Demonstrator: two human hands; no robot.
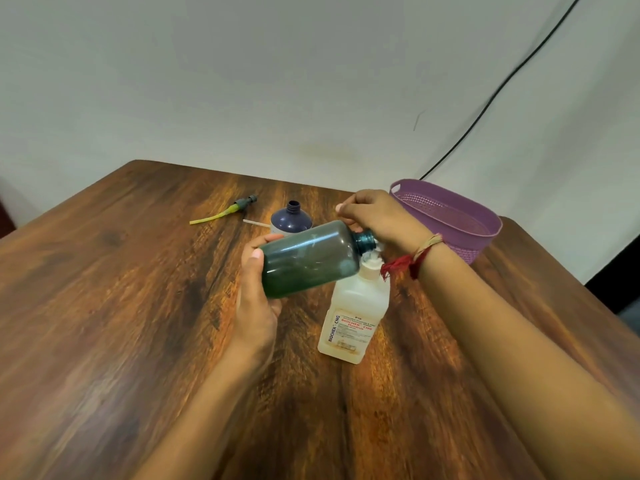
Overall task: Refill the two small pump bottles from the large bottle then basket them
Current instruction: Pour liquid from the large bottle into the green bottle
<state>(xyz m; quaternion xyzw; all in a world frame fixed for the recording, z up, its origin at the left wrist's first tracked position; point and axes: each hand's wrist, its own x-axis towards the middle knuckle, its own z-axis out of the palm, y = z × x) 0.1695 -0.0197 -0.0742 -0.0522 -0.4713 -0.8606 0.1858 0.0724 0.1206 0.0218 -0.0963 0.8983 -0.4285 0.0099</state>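
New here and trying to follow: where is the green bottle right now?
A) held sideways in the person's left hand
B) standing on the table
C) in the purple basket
A: the left hand grips the green bottle by its base, tipped on its side above the table.

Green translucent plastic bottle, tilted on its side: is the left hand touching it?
Touching. The head view shows the left hand wrapped round the base of the green translucent plastic bottle, thumb on its end.
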